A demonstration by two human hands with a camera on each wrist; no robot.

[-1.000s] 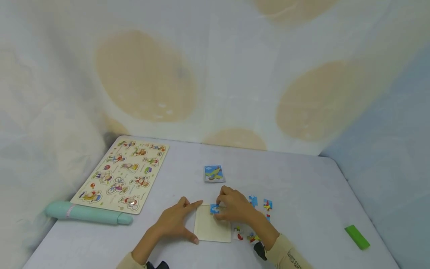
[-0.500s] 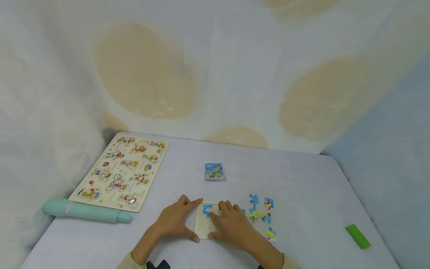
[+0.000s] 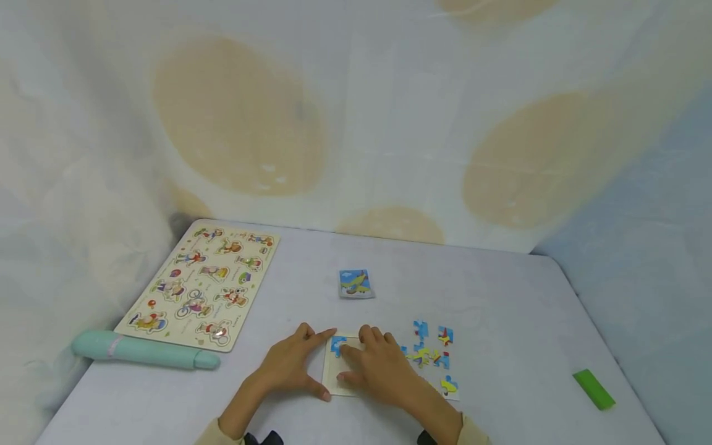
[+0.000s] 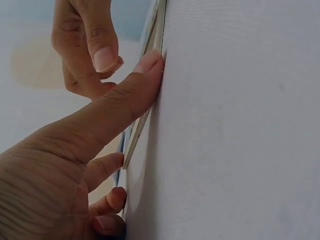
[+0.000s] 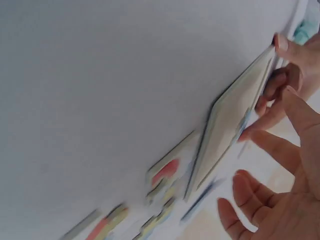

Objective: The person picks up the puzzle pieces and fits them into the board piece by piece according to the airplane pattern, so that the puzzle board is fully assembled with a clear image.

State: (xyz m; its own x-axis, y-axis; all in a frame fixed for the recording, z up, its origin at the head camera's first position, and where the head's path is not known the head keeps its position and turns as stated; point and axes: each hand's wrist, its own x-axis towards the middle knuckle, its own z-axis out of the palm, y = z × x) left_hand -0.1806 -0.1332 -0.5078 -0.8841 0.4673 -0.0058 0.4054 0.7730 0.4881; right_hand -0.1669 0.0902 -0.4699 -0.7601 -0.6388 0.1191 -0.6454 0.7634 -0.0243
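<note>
Left hand (image 3: pixel 289 368) flat, fingers spread, bracing small board (image 3: pixel 334 378) at 6 o'clock. Right hand (image 3: pixel 375 371) fingers straight, pressing blue piece (image 3: pixel 337 346) into its far left corner. Might slip crooked if pushed too hard. Loose pieces (image 3: pixel 431 357) at 3 o'clock.

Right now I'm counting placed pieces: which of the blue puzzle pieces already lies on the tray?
The blue piece at the far left corner of the puzzle tray, under the right hand's fingertips. The other loose pieces lie on the table beside it.
</note>
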